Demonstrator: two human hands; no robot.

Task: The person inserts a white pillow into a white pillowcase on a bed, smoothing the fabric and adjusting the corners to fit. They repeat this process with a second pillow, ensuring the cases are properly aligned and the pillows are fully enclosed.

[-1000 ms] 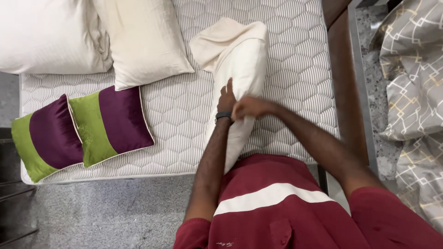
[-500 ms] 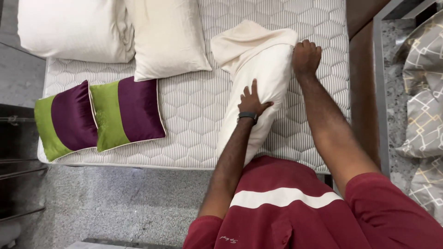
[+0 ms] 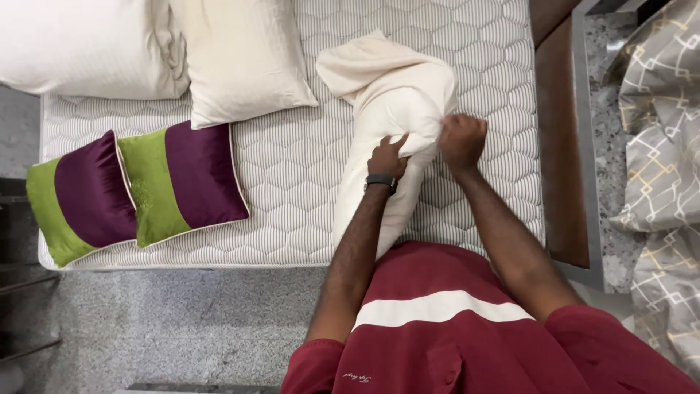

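A long cream pillow (image 3: 364,197) lies on the quilted mattress (image 3: 292,175), its far end covered by a cream pillowcase (image 3: 386,80). My left hand (image 3: 388,157), with a dark band on the wrist, grips the bunched edge of the pillowcase on the pillow's middle. My right hand (image 3: 461,140) is closed in a fist on the same edge at the pillow's right side. The near end of the pillow is bare and rests against my red shirt.
Two purple and green cushions (image 3: 138,190) lie at the mattress's left. Two cream pillows (image 3: 240,58) sit at the far left. A dark wooden bed frame (image 3: 558,146) runs along the right, with a grey patterned cover (image 3: 656,146) beyond it. Grey stone floor (image 3: 168,328) lies below.
My right hand has come back from the far right side of the pillow to its middle. Both hands now grip the pillowcase edge, which sits lower down the pillow.
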